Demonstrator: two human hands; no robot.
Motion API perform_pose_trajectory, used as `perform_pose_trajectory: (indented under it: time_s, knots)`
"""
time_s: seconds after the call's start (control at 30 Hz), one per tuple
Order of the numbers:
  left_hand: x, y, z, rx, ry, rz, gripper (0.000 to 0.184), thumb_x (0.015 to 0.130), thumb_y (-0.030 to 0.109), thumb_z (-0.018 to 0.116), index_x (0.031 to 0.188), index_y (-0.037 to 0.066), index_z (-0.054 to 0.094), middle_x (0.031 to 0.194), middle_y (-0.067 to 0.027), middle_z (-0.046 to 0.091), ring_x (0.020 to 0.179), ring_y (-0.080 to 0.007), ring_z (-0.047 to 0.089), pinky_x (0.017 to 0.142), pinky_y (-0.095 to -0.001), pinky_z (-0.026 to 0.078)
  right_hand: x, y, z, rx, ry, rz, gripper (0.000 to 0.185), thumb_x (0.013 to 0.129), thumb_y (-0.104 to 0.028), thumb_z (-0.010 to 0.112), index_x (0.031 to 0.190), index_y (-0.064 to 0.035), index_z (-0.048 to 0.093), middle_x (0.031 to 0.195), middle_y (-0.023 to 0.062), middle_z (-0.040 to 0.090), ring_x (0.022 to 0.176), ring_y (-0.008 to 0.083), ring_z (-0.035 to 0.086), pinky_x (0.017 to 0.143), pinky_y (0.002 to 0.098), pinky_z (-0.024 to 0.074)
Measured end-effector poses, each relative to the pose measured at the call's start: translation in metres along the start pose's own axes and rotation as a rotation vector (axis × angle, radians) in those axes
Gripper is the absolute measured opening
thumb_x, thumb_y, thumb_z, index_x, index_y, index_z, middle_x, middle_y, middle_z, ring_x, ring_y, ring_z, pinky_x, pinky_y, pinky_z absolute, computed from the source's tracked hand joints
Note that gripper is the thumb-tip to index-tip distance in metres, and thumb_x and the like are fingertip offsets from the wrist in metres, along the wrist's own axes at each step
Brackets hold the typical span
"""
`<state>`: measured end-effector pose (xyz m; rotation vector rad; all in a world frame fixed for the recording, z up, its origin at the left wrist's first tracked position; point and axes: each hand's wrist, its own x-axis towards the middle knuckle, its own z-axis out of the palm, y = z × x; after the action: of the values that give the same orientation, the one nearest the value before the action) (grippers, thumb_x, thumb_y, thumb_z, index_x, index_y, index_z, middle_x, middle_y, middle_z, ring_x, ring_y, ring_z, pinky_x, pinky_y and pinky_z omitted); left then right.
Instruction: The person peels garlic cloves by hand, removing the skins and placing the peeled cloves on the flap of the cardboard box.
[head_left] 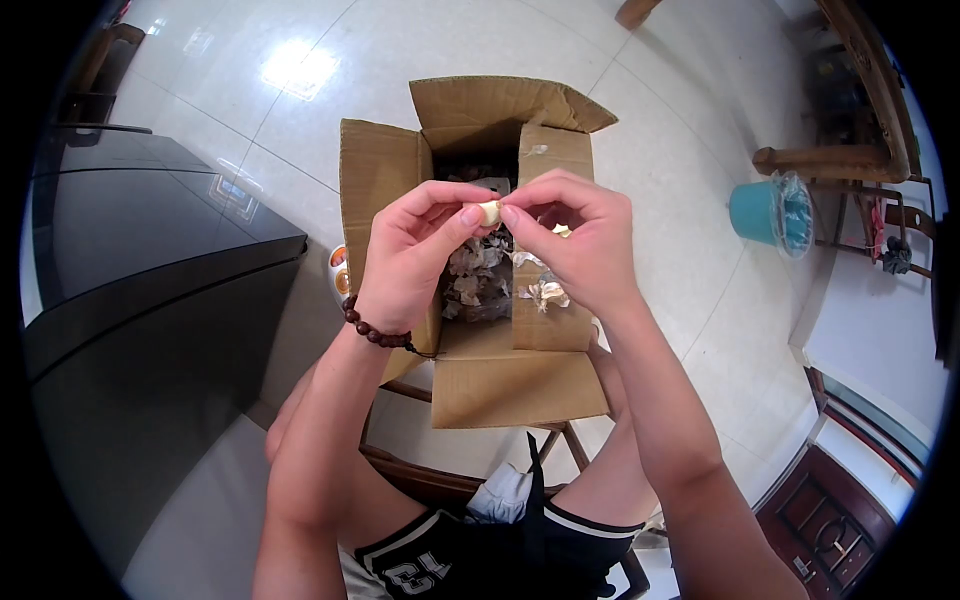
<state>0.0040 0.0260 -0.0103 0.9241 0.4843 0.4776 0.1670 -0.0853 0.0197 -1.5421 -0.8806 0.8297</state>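
“So, principal item?”

“One garlic clove [490,213], pale, mostly bare by the look of it. Position: above the open cardboard box [520,390], between the two hands.”

“State of the hands?”

“Left hand [412,245]: thumb and forefinger pinched on the clove's left side. Right hand [585,235]: thumb and fingertips closed at its right end. Neither is released.”

“Reason for the double hold?”

“Presumably one steadies while the other works at the surface; so small a piece leaves room for fingertips only.”

“And the box, why there?”

“Set before the seated person, flaps folded outward, mouth under the fingers. Likely a catch for scraps: papery skins [478,262] lie in a loose heap inside.”

“Right-hand flap [553,335]?”

“Bears a small cluster of skin scraps [546,292], probably because it makes a handy ledge beside the opening. Some pale pieces [561,231] show by the right thumb; whether they rest on the flap or in the palm, cannot tell.”

“Sundries?”

“Beaded bracelet [372,332], dark, on the left wrist. Teal bucket [752,212], lined with a clear bag, on the tiled floor [690,290], well apart to the right.”
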Motion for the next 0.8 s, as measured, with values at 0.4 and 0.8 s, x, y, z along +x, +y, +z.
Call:
perform_pose_trajectory:
  time_s: [0.4, 0.8]
  knots:
    - [0.0, 0.0, 0.004, -0.136, 0.031, -0.016, 0.021, 0.103, 0.006, 0.062, 0.122, -0.004, 0.066, 0.12, -0.0135, 0.071, 0.107, -0.0164, 0.069, 0.096, -0.0314, 0.056, -0.001, 0.0, 0.013, -0.034, 0.118, -0.099, 0.006, 0.085, -0.006, 0.079, 0.091, -0.0045, 0.077, 0.086, 0.0011, 0.073, 0.064, 0.0044, 0.062, 0.056, 0.0205, 0.0474]
    - [-0.001, -0.003, 0.004, -0.099, 0.073, 0.012, 0.021, 0.103, 0.007, 0.063, 0.121, -0.003, 0.066, 0.121, -0.0134, 0.071, 0.108, -0.016, 0.068, 0.097, -0.0319, 0.056, -0.003, 0.002, 0.019, -0.02, 0.172, -0.133, 0.007, 0.086, -0.006, 0.081, 0.089, -0.0045, 0.075, 0.085, 0.0012, 0.072, 0.065, 0.0057, 0.062, 0.056, 0.0214, 0.0477]
